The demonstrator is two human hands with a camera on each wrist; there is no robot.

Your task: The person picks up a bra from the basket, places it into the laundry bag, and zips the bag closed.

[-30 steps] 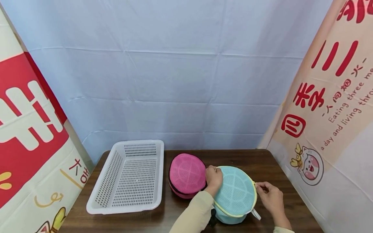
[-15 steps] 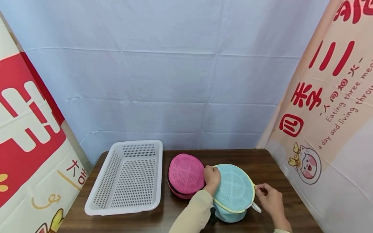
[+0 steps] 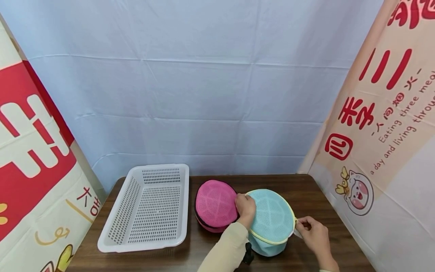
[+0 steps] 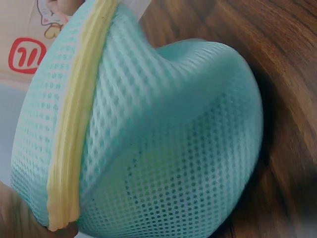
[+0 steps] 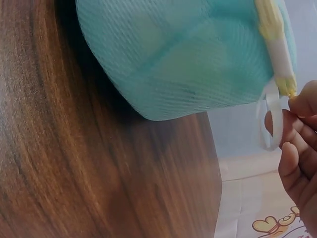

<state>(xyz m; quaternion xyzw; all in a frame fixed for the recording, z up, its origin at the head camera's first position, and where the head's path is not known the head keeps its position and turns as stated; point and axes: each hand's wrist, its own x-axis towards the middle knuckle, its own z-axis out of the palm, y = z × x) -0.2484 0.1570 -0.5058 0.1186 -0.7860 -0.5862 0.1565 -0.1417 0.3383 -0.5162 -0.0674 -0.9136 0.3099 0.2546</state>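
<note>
A round light-blue mesh laundry bag [image 3: 270,215] with a yellow zipper edge [image 4: 74,114] stands on the table, its top facing up and tilted. My left hand [image 3: 245,207] grips the bag's left rim, beside the pink bag. On the opposite side, my right hand [image 3: 314,232] pinches the small yellow zipper pull [image 5: 292,97] between thumb and forefinger. A white fabric loop [image 5: 275,119] hangs beside those fingers. In the left wrist view, the bag's mesh side is dented inward.
A pink mesh laundry bag [image 3: 216,204] with a black edge stands just left of the blue one. Farther left lies a white perforated plastic basket [image 3: 185,211]. The dark wooden table [image 3: 272,183] is bordered by hanging cloths at the back and sides.
The blue bag has shifted slightly left and away from me, with both hands keeping their hold. The white loop now shows less beside the right hand. The head view has turned slightly.
</note>
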